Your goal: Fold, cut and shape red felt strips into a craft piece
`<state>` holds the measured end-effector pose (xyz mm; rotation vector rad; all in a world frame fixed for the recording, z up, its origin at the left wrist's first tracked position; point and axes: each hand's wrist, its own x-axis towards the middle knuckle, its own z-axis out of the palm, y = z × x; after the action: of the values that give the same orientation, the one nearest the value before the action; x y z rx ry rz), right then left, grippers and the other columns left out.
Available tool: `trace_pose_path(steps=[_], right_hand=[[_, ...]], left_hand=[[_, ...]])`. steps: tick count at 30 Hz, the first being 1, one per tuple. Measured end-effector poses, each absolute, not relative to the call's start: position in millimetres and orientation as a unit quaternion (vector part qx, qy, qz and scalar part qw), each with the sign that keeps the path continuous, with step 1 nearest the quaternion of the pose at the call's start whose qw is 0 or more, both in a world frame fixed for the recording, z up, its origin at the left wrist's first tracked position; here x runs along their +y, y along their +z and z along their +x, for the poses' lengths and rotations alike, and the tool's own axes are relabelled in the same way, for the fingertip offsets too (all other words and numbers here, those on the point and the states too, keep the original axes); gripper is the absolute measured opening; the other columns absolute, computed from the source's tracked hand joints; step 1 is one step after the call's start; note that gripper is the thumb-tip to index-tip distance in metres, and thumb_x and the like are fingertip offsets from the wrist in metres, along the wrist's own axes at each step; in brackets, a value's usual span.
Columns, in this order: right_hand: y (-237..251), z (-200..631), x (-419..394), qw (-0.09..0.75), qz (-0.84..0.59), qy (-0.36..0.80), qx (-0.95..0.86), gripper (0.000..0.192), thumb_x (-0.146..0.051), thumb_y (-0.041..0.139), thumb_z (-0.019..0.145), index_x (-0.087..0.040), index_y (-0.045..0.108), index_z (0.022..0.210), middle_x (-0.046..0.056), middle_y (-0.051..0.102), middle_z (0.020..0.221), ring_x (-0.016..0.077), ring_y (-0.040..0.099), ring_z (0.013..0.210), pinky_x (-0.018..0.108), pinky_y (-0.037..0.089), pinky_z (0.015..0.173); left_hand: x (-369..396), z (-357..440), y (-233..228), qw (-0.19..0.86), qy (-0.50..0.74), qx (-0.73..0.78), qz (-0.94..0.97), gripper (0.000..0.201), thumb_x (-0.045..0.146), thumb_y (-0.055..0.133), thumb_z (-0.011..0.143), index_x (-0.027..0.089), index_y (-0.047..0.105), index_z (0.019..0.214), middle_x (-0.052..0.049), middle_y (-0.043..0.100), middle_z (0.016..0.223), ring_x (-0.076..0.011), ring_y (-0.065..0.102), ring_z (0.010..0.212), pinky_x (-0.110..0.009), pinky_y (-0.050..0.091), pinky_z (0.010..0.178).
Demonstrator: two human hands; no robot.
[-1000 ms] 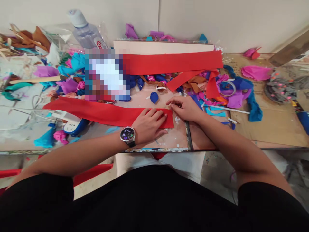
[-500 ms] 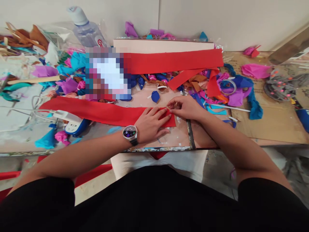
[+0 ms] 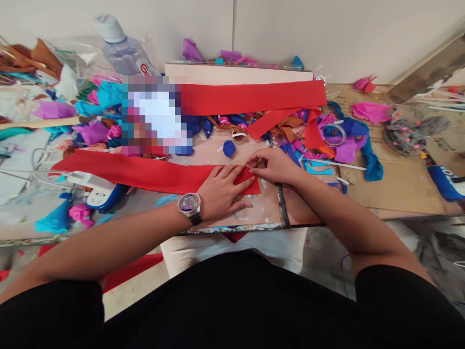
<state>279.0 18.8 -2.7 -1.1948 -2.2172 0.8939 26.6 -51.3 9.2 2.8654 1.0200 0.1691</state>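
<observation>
A long red fabric-like strip (image 3: 160,170) lies across the worktable. My left hand (image 3: 225,190), with a watch on its wrist, lies flat near the strip's right end, fingers spread and pressing on it. At the upper edge of that end, my right hand (image 3: 271,166) has thumb and fingertips pinched together, close to the left fingertips. Something thin and pale shows at the pinch, too small to name. Just above the hands sits a small dark blue piece (image 3: 228,149) with a white tab.
Another red strip (image 3: 254,97) lies at the back over a pale board (image 3: 236,73). Coloured scraps, a tape roll (image 3: 334,134), a bottle (image 3: 125,51) and a power strip (image 3: 103,194) surround the hands. Cardboard (image 3: 388,189) covers the right side.
The whole view has shifted slightly, so things appear a little further left and lower. Both hands keep nearly the same place on the red strip.
</observation>
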Motion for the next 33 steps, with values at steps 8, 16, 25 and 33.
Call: trace_pose_path(steps=[8, 16, 25, 33], right_hand=[[-3.5, 281.4, 19.7, 0.214, -0.422, 0.309, -0.825, 0.015, -0.028, 0.075, 0.084, -0.019, 0.083, 0.094, 0.003, 0.078, 0.084, 0.0169, 0.065, 0.07, 0.029, 0.046, 0.066], [1.0, 281.3, 20.7, 0.193, -0.403, 0.274, -0.852, 0.015, -0.028, 0.074, 0.089, -0.02, 0.086, 0.094, 0.006, 0.078, 0.09, 0.0191, 0.068, 0.077, 0.031, 0.048, 0.072], [-1.3, 281.2, 20.2, 0.201, -0.406, 0.274, -0.849, 0.015, -0.029, 0.074, 0.089, -0.02, 0.086, 0.094, 0.006, 0.077, 0.091, 0.0184, 0.066, 0.076, 0.031, 0.046, 0.072], [0.3, 281.1, 19.9, 0.205, -0.392, 0.27, -0.855, 0.015, -0.028, 0.075, 0.089, -0.018, 0.085, 0.095, 0.006, 0.077, 0.092, 0.0182, 0.066, 0.077, 0.031, 0.046, 0.073]], left_hand=[[-50.7, 23.5, 5.1, 0.067, 0.059, 0.331, 0.939, 0.075, 0.072, 0.046, 0.105, 0.027, 0.053, 0.164, -0.02, 0.043, 0.171, -0.0409, 0.041, 0.154, -0.059, 0.033, 0.126], [-50.7, 23.3, 4.2, 0.075, 0.067, 0.335, 0.937, 0.076, 0.073, 0.049, 0.103, 0.028, 0.053, 0.164, -0.019, 0.042, 0.172, -0.0415, 0.04, 0.156, -0.06, 0.033, 0.127], [-50.1, 24.6, 6.1, 0.067, 0.047, 0.338, 0.938, 0.077, 0.075, 0.046, 0.103, 0.029, 0.051, 0.165, -0.022, 0.042, 0.171, -0.0446, 0.039, 0.155, -0.066, 0.033, 0.123], [-49.2, 23.9, 3.4, 0.075, 0.058, 0.332, 0.939, 0.079, 0.075, 0.047, 0.103, 0.028, 0.051, 0.166, -0.024, 0.041, 0.171, -0.0454, 0.037, 0.157, -0.07, 0.029, 0.124]])
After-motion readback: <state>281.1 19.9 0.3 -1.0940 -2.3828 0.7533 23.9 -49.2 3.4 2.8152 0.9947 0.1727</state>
